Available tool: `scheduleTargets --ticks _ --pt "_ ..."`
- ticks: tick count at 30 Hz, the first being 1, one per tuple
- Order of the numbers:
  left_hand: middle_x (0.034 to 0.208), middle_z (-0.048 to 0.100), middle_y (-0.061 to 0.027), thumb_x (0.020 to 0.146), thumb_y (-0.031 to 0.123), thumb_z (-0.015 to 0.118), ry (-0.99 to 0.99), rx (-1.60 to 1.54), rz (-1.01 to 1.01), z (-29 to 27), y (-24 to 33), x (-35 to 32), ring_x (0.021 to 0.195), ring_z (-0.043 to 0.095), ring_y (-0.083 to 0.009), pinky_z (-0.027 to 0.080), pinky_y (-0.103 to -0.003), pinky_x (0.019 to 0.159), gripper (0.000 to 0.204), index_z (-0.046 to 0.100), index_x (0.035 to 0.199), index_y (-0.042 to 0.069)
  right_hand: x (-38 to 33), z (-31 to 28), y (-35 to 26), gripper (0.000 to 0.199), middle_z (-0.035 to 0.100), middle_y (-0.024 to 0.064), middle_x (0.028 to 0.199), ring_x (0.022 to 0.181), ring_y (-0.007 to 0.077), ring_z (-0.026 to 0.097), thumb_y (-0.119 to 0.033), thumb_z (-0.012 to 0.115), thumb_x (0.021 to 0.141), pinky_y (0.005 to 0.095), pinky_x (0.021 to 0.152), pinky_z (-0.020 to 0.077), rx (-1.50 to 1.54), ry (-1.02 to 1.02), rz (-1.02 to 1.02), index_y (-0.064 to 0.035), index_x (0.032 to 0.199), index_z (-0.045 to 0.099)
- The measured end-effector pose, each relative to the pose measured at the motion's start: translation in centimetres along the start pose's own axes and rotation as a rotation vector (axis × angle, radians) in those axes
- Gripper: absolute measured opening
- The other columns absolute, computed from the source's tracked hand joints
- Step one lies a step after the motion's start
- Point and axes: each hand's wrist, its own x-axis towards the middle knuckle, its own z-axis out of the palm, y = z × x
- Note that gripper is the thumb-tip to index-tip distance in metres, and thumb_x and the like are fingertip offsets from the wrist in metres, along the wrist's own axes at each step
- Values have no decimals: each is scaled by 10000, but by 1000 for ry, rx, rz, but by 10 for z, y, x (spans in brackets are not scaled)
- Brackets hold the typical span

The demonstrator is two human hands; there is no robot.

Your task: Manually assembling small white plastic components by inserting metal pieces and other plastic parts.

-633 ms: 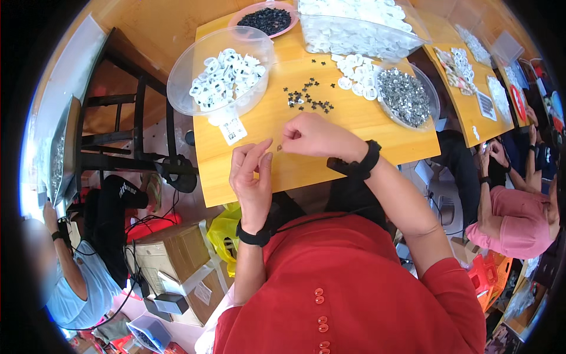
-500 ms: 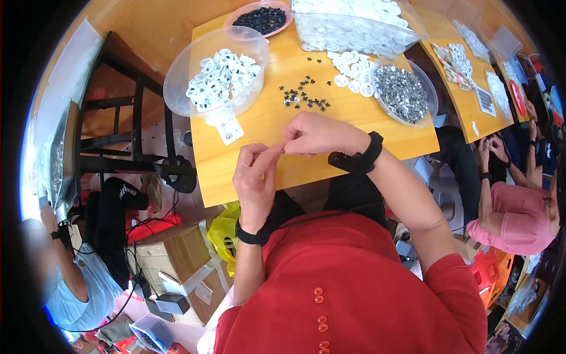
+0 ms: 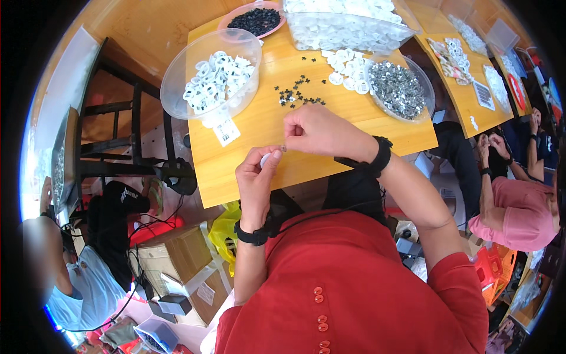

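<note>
White rounded piece (image 3: 265, 160), left | tiny metallic-looking piece (image 3: 283, 148), right | hands (image 3: 253, 178) pinching

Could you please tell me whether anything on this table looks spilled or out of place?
Nothing looks plainly damaged. The small black pieces stand out most: they lie scattered loose on the table rather than in a container, though that may be deliberate.

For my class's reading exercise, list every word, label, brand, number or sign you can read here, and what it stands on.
None can be read clearly:
White card by the clear tub: print too small.
Striped white card, right-hand table: too small.
Black trousers at left: pale lettering, blurred.
Paper label on the cardboard box: too small.
</note>
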Motion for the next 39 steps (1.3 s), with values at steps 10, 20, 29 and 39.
scheduleTargets --ticks 10,20,29,39 --pt "773 570 37 885 125 616 6 -535 -258 -3 -5 5 637 442 -34 361 -179 585 110 638 963 51 -14 19 -9 147 630 124 670 592 190 615 -134 640 790 300 566 479 132 282 3 13 789 635" --pt "803 589 27 891 149 616 16 -569 -266 10 -5 3 630 448 -26 368 -167 572 108 623 964 70 -19 41 -8 152 647 155 700 619 226 643 -116 629 798 304 581 504 282 391 91 35 800 637" --pt "912 603 -17 948 187 488 -3 -681 -288 8 -10 6 780 526 -76 424 -208 684 230 597 1062 20 -21 52 -6 125 638 167 714 629 253 642 -93 582 830 326 574 496 304 500 68 32 830 590" --pt "1075 567 -72 953 149 412 -80 -817 -260 15 0 6 964 544 -142 441 -274 864 336 484 1229 -29 -32 52 -11 89 593 165 748 690 336 596 -81 563 832 389 599 468 160 526 27 4 834 537"
